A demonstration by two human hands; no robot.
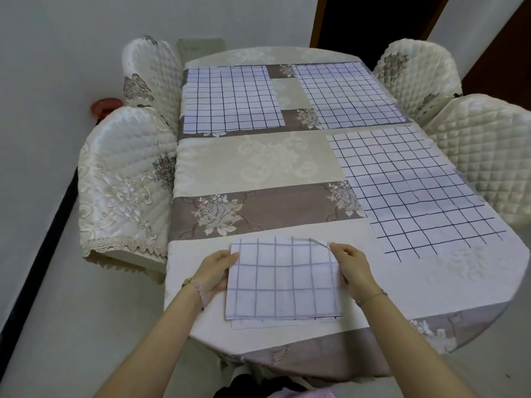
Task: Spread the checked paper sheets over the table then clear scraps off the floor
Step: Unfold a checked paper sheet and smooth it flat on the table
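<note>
The folded checked sheet [283, 278] lies on the near end of the table [402, 297], directly between your two hands, with its grid showing faintly through the upper ply, which suggests the printed side faces inward. Your left hand [214, 272] pins the sheet's left edge, fingers [227, 258] flat on the paper and the thumb apparently beneath, so the stack stays put. Your right hand [355, 268] pinches the far right corner of the top ply, which curls up off the layers below; this hold is suited to peeling the fold open rather than carrying the sheet. A second paper edge shows just below the near border, so more than one layer is stacked here. Beyond your right hand an opened checked sheet [413, 193] lies flat along the right side of the table; farther out, two more opened sheets [230, 99] [347, 96] lie side by side at the far end. The floral tablecloth [253, 165] beyond your left hand is bare, the likely place for this sheet. Quilted chair covers [126, 179] flank the table. No scraps are visible on the floor [86, 311].
</note>
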